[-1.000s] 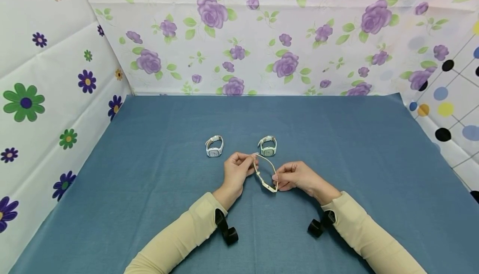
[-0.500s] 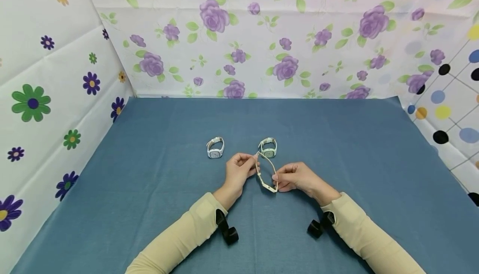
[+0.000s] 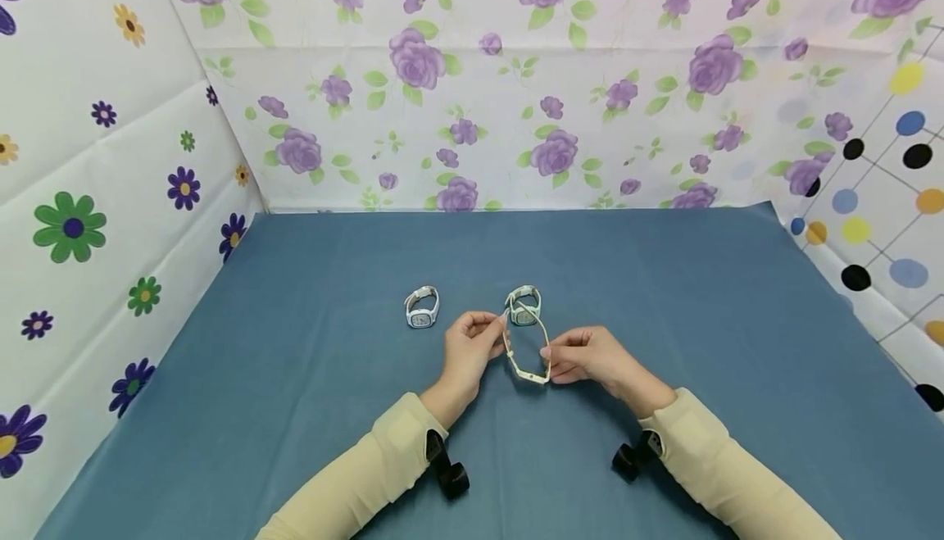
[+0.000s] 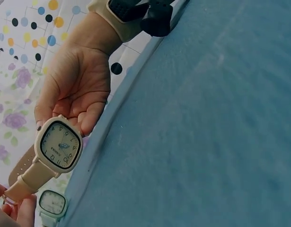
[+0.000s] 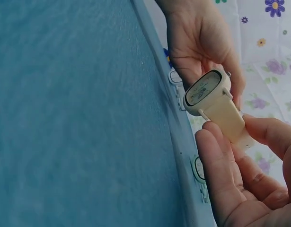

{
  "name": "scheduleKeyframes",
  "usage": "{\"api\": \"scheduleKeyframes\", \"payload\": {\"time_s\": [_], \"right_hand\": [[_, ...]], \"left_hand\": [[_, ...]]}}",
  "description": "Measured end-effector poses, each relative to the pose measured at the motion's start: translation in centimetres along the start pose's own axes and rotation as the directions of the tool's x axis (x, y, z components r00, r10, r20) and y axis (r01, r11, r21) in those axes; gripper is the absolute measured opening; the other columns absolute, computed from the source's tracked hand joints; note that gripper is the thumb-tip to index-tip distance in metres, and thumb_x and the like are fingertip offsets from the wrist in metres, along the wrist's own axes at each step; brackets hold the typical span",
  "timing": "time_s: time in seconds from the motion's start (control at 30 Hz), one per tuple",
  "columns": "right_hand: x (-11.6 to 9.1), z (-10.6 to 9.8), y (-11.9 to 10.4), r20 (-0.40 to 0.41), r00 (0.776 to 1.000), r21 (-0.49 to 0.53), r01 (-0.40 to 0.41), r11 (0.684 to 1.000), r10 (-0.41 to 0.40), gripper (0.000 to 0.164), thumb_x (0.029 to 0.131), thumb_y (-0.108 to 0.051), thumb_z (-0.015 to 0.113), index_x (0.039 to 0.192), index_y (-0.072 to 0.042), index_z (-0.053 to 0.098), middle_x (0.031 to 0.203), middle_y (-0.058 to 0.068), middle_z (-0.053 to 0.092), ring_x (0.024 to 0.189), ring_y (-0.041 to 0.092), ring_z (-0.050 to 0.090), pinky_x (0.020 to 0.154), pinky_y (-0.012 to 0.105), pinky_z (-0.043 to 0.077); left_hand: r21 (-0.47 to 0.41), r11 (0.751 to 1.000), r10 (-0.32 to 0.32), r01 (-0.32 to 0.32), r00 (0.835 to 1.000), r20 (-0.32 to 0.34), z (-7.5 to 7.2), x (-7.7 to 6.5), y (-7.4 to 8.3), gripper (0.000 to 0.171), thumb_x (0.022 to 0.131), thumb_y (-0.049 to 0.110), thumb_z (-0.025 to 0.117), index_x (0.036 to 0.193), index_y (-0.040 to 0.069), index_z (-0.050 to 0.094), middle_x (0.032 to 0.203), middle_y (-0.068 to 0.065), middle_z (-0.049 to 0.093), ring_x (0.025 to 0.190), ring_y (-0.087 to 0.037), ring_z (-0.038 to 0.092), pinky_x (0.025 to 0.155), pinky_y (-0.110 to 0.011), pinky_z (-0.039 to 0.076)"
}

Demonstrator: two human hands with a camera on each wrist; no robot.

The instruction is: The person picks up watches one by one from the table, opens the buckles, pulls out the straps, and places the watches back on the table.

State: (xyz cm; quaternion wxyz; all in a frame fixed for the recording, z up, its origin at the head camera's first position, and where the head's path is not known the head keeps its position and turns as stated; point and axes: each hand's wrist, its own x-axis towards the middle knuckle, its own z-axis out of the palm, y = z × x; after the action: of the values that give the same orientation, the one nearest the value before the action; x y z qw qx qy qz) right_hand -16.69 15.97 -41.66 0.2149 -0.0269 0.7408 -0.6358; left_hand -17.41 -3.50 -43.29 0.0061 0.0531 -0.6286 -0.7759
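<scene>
A cream wristwatch [image 3: 531, 377] is held between both hands above the blue cloth, its strap forming a loop. My left hand [image 3: 468, 351] pinches the strap's buckle end. On the other side, my right hand [image 3: 590, 357] pinches the strap near the case. In the left wrist view the squarish watch face [image 4: 62, 145] shows its numerals upside down. A pale green watch [image 3: 524, 319] lies just beyond the held one, partly overlapped by its loop in the head view. Farther left lies a white watch [image 3: 421, 320], its strap curved into a ring.
A blue cloth [image 3: 332, 442] covers the table. Behind it hangs a white sheet with purple roses [image 3: 416, 61]; patterned sheets also stand at the left and right sides. Black wrist mounts [image 3: 451, 478] hang below both sleeves.
The head view has tilted up, so the scene sits lower. The cream watch's loop now overlaps the pale green watch more. Both hands keep their hold.
</scene>
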Motion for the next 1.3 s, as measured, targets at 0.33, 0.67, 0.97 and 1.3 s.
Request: {"api": "scheduleKeyframes", "payload": {"time_s": [0.33, 0.67, 0.97, 1.3], "right_hand": [[0.0, -1.6, -0.5, -0.090, 0.995, 0.007, 0.039, 0.999, -0.038, 0.029, 0.087, -0.014, 0.069, 0.104, 0.009, 0.064, 0.083, 0.012, 0.071, 0.069, 0.015, 0.069, 0.070, 0.035, 0.061], [-0.1, -3.8, -2.2, -0.186, 0.980, -0.060, 0.058, 0.997, -0.068, 0.044, 0.090, -0.019, 0.067, 0.116, 0.015, 0.058, 0.094, 0.021, 0.069, 0.071, 0.015, 0.070, 0.074, 0.037, 0.060], [0.0, -6.5, -3.1, -0.295, 0.954, -0.137, 0.016, 0.990, -0.056, 0.046, 0.093, -0.024, 0.064, 0.117, 0.014, 0.058, 0.083, 0.008, 0.069, 0.069, 0.010, 0.067, 0.077, 0.038, 0.060], [1.0, -8.9, -2.2, -0.355, 0.935, -0.150, -0.038, 0.988, -0.018, 0.045, 0.094, -0.025, 0.061, 0.119, 0.012, 0.058, 0.089, 0.008, 0.068, 0.070, 0.006, 0.065, 0.076, 0.032, 0.060]], "left_hand": [[0.028, 0.999, 0.044, -0.045, 0.999, 0.032, 2.2, 0.5, 1.2, 0.015, 0.089, 0.007, 0.066, 0.096, -0.006, 0.062, 0.078, 0.001, 0.062, 0.073, -0.010, 0.063, 0.066, -0.028, 0.060], [0.054, 0.995, 0.078, -0.081, 0.995, 0.058, 4.9, 2.2, 2.5, 0.015, 0.089, 0.011, 0.067, 0.097, -0.002, 0.065, 0.083, -0.005, 0.063, 0.087, -0.031, 0.065, 0.074, -0.031, 0.060], [0.103, 0.992, 0.059, -0.070, 0.993, 0.107, 8.3, 4.3, 2.9, 0.014, 0.088, 0.013, 0.069, 0.094, 0.000, 0.065, 0.087, -0.012, 0.065, 0.086, -0.031, 0.067, 0.072, -0.028, 0.060], [0.148, 0.988, 0.009, -0.032, 0.989, 0.151, 10.3, 6.0, 2.3, 0.011, 0.088, 0.011, 0.068, 0.090, 0.001, 0.065, 0.087, -0.013, 0.065, 0.080, -0.022, 0.068, 0.071, -0.026, 0.060]]}}
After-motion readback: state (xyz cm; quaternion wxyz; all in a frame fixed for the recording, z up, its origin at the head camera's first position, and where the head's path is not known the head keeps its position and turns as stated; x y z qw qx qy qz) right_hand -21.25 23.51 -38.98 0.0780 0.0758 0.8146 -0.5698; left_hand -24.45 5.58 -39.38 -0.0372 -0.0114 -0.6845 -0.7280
